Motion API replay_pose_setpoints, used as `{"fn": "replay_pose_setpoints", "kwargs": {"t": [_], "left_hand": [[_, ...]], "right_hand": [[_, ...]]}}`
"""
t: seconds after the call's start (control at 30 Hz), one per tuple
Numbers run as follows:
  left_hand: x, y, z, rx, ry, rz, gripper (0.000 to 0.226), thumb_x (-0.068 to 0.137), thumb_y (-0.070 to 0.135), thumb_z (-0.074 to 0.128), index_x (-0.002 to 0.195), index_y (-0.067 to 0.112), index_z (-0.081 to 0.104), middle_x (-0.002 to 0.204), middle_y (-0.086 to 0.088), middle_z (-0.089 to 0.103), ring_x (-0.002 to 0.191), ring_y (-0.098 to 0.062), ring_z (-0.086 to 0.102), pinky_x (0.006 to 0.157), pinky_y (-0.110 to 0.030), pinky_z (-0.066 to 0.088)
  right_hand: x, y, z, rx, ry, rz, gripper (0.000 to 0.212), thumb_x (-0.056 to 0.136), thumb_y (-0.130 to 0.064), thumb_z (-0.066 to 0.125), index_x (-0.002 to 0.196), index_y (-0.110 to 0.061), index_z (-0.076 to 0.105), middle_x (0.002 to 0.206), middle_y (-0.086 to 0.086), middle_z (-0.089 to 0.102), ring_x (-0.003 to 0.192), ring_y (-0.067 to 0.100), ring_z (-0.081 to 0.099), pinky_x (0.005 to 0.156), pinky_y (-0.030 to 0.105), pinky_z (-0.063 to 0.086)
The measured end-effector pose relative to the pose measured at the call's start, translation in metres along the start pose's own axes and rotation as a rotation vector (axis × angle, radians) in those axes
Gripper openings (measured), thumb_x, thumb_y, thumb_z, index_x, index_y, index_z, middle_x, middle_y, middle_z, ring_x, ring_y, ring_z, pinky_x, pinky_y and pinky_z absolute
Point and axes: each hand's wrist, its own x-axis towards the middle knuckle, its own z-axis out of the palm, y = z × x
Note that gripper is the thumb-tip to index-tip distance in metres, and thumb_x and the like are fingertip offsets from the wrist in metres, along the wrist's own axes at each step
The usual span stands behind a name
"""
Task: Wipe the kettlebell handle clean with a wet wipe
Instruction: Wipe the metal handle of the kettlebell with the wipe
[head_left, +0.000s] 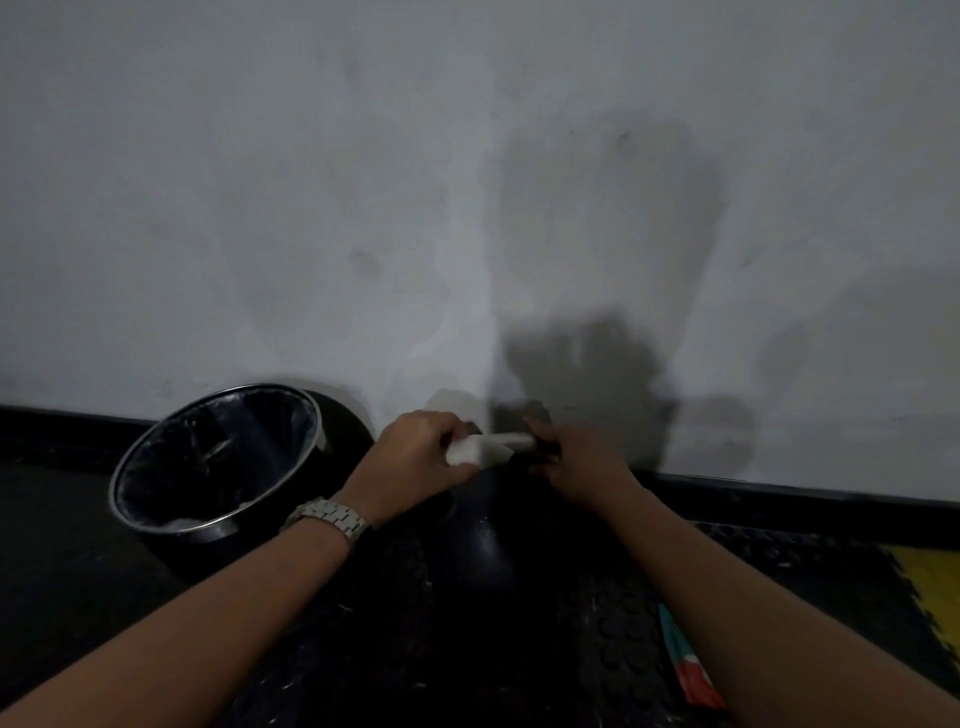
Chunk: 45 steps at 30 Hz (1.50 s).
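A black kettlebell (485, 540) stands on the dark floor mat by the wall, its body barely distinct in the dim light. A white wet wipe (488, 449) is wrapped over its handle at the top. My left hand (421, 457), with a metal watch on the wrist, grips one end of the wipe on the left side of the handle. My right hand (576, 462) grips the handle's right side, touching the other end of the wipe. Most of the handle is hidden under the wipe and my fingers.
A round black bin (218, 462) with a metal rim and a dark liner stands to the left against the wall. A red and teal packet (685, 670) lies on the studded mat, partly under my right forearm. A yellow mat tile (935, 587) shows at the far right.
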Motion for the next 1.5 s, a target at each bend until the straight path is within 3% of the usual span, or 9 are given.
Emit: {"fn": "replay_pose_setpoints", "kwargs": {"t": [0.13,0.37,0.5,0.67,0.83,0.93,1.13,1.3,1.5], "left_hand": [[-0.004,0.002,0.006,0.079,0.044,0.039,0.026,0.076,0.038,0.072,0.095,0.022,0.066,0.088,0.002,0.068,0.083,-0.016,0.060,0.070,-0.022,0.038],[-0.002,0.000,0.003,0.312,0.057,0.191,0.029,0.079,0.043,0.066,0.094,0.019,0.067,0.082,-0.002,0.067,0.081,-0.021,0.060,0.069,-0.031,0.045],[-0.002,-0.009,-0.002,0.275,-0.048,0.227,0.037,0.083,0.047,0.059,0.108,0.021,0.066,0.089,0.001,0.068,0.088,-0.019,0.060,0.077,-0.029,0.045],[0.006,0.003,0.004,0.175,-0.171,0.072,0.039,0.088,0.052,0.041,0.096,0.023,0.065,0.090,-0.004,0.069,0.086,-0.025,0.062,0.073,-0.030,0.040],[0.007,-0.001,0.003,0.090,-0.252,-0.106,0.068,0.089,0.073,0.012,0.094,0.028,0.063,0.087,0.004,0.069,0.087,-0.019,0.063,0.088,-0.039,0.045],[0.001,-0.007,-0.003,0.083,-0.272,-0.156,0.063,0.096,0.062,0.019,0.078,0.018,0.060,0.079,0.000,0.066,0.084,-0.023,0.064,0.090,-0.038,0.046],[0.004,-0.007,0.001,0.028,-0.296,-0.270,0.047,0.102,0.044,0.027,0.071,0.020,0.053,0.101,-0.014,0.065,0.100,-0.032,0.060,0.093,-0.038,0.044],[0.007,-0.012,0.008,0.239,-0.179,0.026,0.052,0.094,0.061,0.027,0.101,0.028,0.066,0.094,0.000,0.060,0.092,-0.022,0.056,0.079,-0.033,0.038],[-0.001,-0.023,-0.001,0.358,-0.024,0.280,0.038,0.092,0.058,0.046,0.100,0.025,0.065,0.091,0.007,0.059,0.088,-0.016,0.055,0.081,-0.032,0.041]], "right_hand": [[-0.001,0.000,0.002,0.025,0.009,0.011,0.070,0.081,-0.018,0.068,0.141,-0.033,0.036,0.137,0.008,0.053,0.126,0.024,0.050,0.105,0.024,0.033],[-0.001,0.000,-0.002,-0.072,0.005,-0.014,0.068,0.082,-0.024,0.067,0.143,-0.029,0.037,0.137,0.009,0.053,0.125,0.023,0.050,0.102,0.023,0.034],[-0.003,-0.001,-0.003,-0.056,0.015,-0.025,0.066,0.083,-0.021,0.067,0.142,-0.028,0.038,0.136,0.008,0.055,0.123,0.022,0.051,0.099,0.020,0.034],[-0.003,-0.001,-0.001,-0.052,0.003,-0.022,0.067,0.082,-0.021,0.067,0.142,-0.027,0.039,0.136,0.008,0.055,0.123,0.023,0.052,0.101,0.024,0.036],[-0.002,0.000,-0.001,-0.017,-0.004,-0.017,0.068,0.081,-0.019,0.069,0.141,-0.027,0.039,0.134,0.009,0.057,0.120,0.023,0.054,0.103,0.026,0.038],[-0.002,-0.001,-0.001,-0.039,0.004,-0.023,0.066,0.082,-0.018,0.068,0.141,-0.027,0.040,0.131,0.010,0.058,0.119,0.024,0.055,0.100,0.024,0.037],[-0.001,-0.001,0.001,-0.041,0.032,-0.035,0.066,0.079,-0.019,0.069,0.139,-0.026,0.043,0.130,0.009,0.060,0.120,0.023,0.055,0.101,0.025,0.039],[0.000,0.000,0.001,-0.039,0.022,-0.030,0.066,0.080,-0.020,0.069,0.140,-0.025,0.042,0.133,0.008,0.058,0.121,0.021,0.054,0.101,0.023,0.036],[-0.001,0.000,0.001,-0.056,0.017,-0.023,0.066,0.081,-0.021,0.068,0.141,-0.028,0.040,0.133,0.009,0.057,0.120,0.023,0.054,0.101,0.024,0.037]]}}
